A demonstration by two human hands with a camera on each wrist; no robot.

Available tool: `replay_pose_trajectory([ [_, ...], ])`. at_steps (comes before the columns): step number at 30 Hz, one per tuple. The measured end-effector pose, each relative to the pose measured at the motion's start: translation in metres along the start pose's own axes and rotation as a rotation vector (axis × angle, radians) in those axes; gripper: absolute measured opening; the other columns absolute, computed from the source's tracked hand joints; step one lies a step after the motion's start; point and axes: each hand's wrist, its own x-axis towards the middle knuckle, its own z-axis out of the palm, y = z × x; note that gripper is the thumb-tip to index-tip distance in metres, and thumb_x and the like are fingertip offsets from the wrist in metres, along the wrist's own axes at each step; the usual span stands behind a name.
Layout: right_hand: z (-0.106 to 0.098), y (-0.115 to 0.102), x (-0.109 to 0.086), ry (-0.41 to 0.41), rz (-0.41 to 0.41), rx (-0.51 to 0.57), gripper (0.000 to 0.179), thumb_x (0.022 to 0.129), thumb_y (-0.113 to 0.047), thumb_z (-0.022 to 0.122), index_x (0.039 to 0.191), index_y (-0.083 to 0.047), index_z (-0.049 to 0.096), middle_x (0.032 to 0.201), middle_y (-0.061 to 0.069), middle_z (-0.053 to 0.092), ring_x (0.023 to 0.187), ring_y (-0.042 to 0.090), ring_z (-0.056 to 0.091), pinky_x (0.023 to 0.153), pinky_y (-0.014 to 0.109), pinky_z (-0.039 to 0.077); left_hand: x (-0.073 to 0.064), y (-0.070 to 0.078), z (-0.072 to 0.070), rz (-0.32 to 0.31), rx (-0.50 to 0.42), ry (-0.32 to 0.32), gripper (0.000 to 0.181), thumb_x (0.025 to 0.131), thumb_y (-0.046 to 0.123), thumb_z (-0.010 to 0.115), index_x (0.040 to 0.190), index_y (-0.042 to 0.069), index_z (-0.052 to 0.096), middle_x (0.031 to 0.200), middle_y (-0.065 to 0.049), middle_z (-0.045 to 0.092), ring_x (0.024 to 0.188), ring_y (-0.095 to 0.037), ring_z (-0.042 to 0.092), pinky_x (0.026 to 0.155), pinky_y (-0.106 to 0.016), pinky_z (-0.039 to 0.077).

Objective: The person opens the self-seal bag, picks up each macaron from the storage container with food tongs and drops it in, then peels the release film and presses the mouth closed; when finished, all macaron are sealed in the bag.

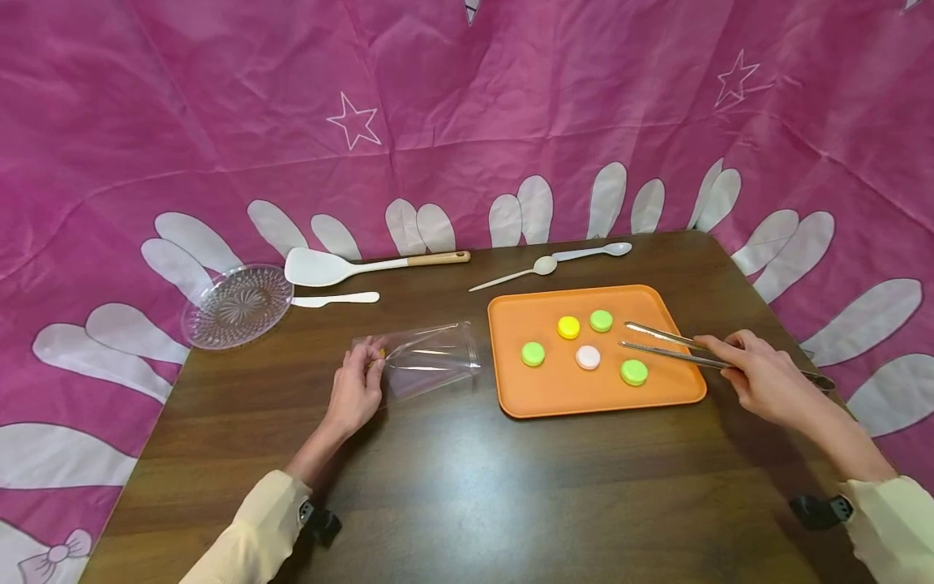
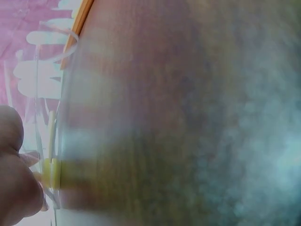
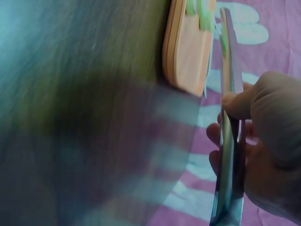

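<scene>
My left hand (image 1: 357,388) pinches the end of a clear plastic bag (image 1: 434,357) on the table. A yellow macaron (image 2: 52,173) shows through the plastic beside those fingers in the left wrist view; the hand mostly covers it in the head view. My right hand (image 1: 766,377) grips metal tongs (image 3: 227,155), their two arms apart and their tips above the right part of an orange tray (image 1: 540,397). On that tray lie three green macarons (image 1: 633,372), a yellow macaron (image 1: 568,328) and a pale pink macaron (image 1: 588,357). Nothing sits between the tong tips.
A clear ridged plate (image 1: 239,307) stands at the back left. Near it lie a white spatula (image 1: 321,268) with a wooden handle end and a white knife (image 1: 339,299). Behind the tray are a cream spoon (image 1: 544,265) and a white spoon (image 1: 616,249). A pink curtain (image 1: 452,97) hangs behind the table.
</scene>
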Motion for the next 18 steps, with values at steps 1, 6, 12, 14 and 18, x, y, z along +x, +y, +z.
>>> replay_pose_trajectory([
  [1, -0.002, 0.002, -0.004, 0.002, -0.006, -0.001, 0.074, 0.067, 0.017, 0.077, 0.133, -0.009, 0.058, 0.087, 0.007, 0.052, 0.069, 0.018, 0.044, 0.047, 0.029, 0.034, 0.001, 0.000, 0.000, -0.001, -0.002, 0.001, 0.009, 0.093, -0.009, 0.054, 0.092, -0.001, 0.050, 0.109, -0.032, 0.067, 0.123, -0.048, 0.053, 0.110, -0.069, 0.020],
  [6, -0.009, 0.007, -0.022, 0.007, -0.038, 0.024, 0.080, 0.063, 0.019, 0.077, 0.135, -0.012, 0.059, 0.089, 0.004, 0.052, 0.065, 0.008, 0.040, 0.045, 0.022, 0.034, 0.001, 0.000, 0.000, -0.004, -0.004, 0.001, 0.014, 0.093, -0.010, 0.054, 0.091, 0.003, 0.048, 0.106, -0.032, 0.067, 0.125, -0.048, 0.052, 0.110, -0.069, 0.020],
  [12, -0.018, 0.011, -0.040, -0.016, -0.076, 0.077, 0.075, 0.071, 0.022, 0.071, 0.136, -0.014, 0.059, 0.093, 0.004, 0.053, 0.063, -0.002, 0.038, 0.047, 0.014, 0.031, 0.000, -0.001, 0.000, 0.000, 0.006, -0.008, 0.006, 0.098, -0.004, 0.051, 0.093, -0.002, 0.049, 0.101, -0.029, 0.068, 0.118, -0.049, 0.057, 0.110, -0.068, 0.020],
  [14, -0.019, 0.012, -0.044, -0.018, -0.088, 0.085, 0.055, 0.088, 0.012, 0.064, 0.136, -0.015, 0.059, 0.094, 0.004, 0.053, 0.062, -0.004, 0.038, 0.048, 0.014, 0.031, 0.001, -0.001, 0.001, 0.000, 0.007, -0.008, 0.005, 0.098, -0.003, 0.051, 0.093, -0.002, 0.049, 0.099, -0.029, 0.068, 0.114, -0.049, 0.059, 0.110, -0.068, 0.020],
  [18, -0.018, 0.013, -0.049, -0.022, -0.117, 0.079, 0.043, 0.107, -0.036, 0.034, 0.134, -0.017, 0.061, 0.093, 0.001, 0.052, 0.063, -0.004, 0.038, 0.048, 0.014, 0.030, 0.001, 0.000, 0.002, 0.005, -0.001, -0.004, 0.005, 0.096, -0.007, 0.052, 0.094, -0.004, 0.050, 0.102, -0.031, 0.068, 0.116, -0.050, 0.058, 0.110, -0.069, 0.019],
])
